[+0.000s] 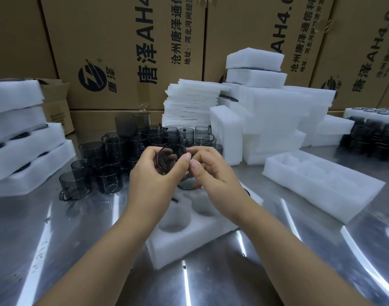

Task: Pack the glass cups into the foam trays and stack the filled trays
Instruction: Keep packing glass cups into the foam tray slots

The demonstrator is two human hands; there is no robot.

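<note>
Steel table [56, 250], glare streaks across it, wall of printed cardboard boxes [122, 51] behind. Head view, the only one. Both hands are up at mid-table, meeting on one smoked glass cup [171, 156]. Left hand [153, 180]: fingers and thumb curled round the cup's body, carrying it. Right hand [213, 180]: thumb and forefinger pinched on the cup's right-hand edge; rim or handle, cannot tell, the fingers cover it. Cup is held off the table, tipped so its round opening faces back toward the wearer: long axis lies near level, not upright. Foam tray [189, 241] sits straight beneath the hands and runs toward the wearer; empty round pockets [175, 217] show below the wrists, on the near side of the hands. At the tray's far end, just under the right hand, a dark rim [186, 187] suggests a cup already seated; partly hidden. Judgement: next move is down and slightly toward the body, and it turns on righting the cup, axis from level to vertical, before it meets a pocket. Both hands equally near; left has the hold, right steers. Beyond the hands: loose cups [109, 164] crowded on the table, the supply. Left of the left hand, well apart: stack of filled trays [23, 146]. Right of the right hand: a spare empty tray [321, 186], and past it piled foam blocks [266, 111].
</note>
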